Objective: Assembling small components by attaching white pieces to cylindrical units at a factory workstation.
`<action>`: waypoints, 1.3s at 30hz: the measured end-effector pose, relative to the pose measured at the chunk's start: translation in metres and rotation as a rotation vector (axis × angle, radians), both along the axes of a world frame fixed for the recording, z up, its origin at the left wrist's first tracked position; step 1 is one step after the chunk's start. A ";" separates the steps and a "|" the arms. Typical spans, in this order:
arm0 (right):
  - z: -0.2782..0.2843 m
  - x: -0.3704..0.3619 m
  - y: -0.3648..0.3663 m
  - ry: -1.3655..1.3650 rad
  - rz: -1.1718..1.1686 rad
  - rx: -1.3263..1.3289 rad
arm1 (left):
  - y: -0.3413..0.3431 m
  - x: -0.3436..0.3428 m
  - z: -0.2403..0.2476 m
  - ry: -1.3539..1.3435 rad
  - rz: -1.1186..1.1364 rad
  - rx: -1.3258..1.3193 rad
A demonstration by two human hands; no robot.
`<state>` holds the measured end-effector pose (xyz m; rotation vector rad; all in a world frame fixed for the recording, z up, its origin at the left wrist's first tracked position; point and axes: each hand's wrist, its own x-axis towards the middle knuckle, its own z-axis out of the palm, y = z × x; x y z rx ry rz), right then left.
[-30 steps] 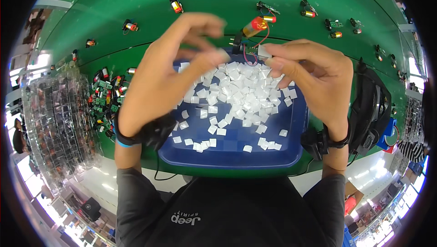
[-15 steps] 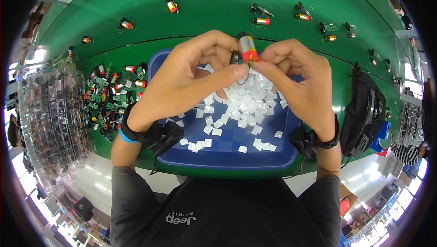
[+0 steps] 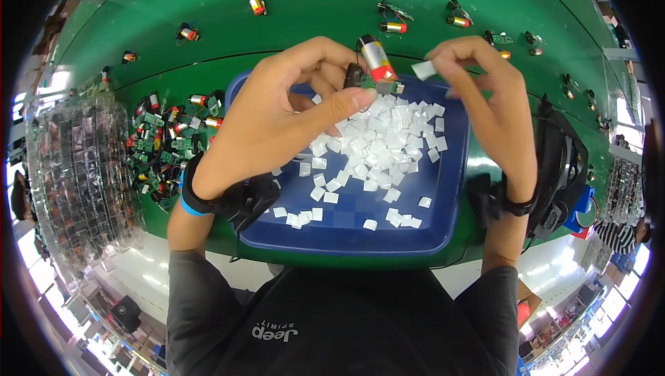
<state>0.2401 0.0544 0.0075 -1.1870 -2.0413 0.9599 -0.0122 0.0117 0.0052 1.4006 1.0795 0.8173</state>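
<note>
Above the blue tray (image 3: 346,243), my left hand (image 3: 284,102) is closed on a small circuit board (image 3: 386,88) with a wired battery cell (image 3: 376,57), silver and gold with a red end and a black end. A round black part (image 3: 355,76) is on the same assembly, by my fingers. My right hand (image 3: 488,88) is to the right of it, pinching a small white square pad (image 3: 423,70) between thumb and fingers. Many similar loose white pads (image 3: 377,147) lie heaped in the tray below both hands.
Left of the tray is a heap of circuit boards with batteries (image 3: 173,133), beside stacked clear plastic trays (image 3: 80,175). More battery assemblies (image 3: 393,28) are spaced along the green surface (image 3: 312,2) beyond. A black bag (image 3: 557,175) lies to the right.
My right hand has moved away to the right from the battery assembly, and a white pad now shows in its fingers. More of the circuit board is visible in my left hand.
</note>
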 end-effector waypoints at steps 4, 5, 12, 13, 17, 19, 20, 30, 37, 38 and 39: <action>0.009 -0.021 -0.019 0.021 -0.025 0.031 | -0.006 0.004 0.001 0.203 -0.017 0.145; 0.010 -0.025 -0.023 0.102 -0.021 -0.053 | -0.008 0.006 0.003 0.280 -0.035 0.192; 0.001 -0.018 -0.018 0.098 0.112 0.163 | -0.005 0.002 0.006 0.015 -0.062 -0.072; 0.002 -0.017 -0.017 0.100 0.158 0.254 | -0.003 0.001 0.006 -0.092 -0.064 -0.182; 0.009 -0.017 -0.015 -0.035 0.280 0.601 | 0.002 0.002 0.008 -0.227 -0.039 -0.334; 0.001 -0.021 -0.018 -0.045 0.270 0.675 | 0.001 0.004 0.006 -0.242 -0.028 -0.357; -0.005 -0.024 -0.020 -0.055 0.259 0.751 | 0.000 0.005 0.004 -0.235 -0.028 -0.326; -0.004 -0.033 -0.031 -0.193 0.073 0.829 | -0.005 0.009 -0.006 -0.146 -0.019 -0.102; -0.005 -0.035 -0.032 -0.211 0.022 0.940 | -0.011 0.007 0.001 -0.105 -0.001 0.001; -0.004 -0.036 -0.032 -0.210 0.023 0.940 | -0.012 0.008 0.004 -0.079 0.008 0.035; -0.003 -0.036 -0.033 -0.220 0.016 0.925 | -0.013 0.008 0.005 -0.078 0.010 0.034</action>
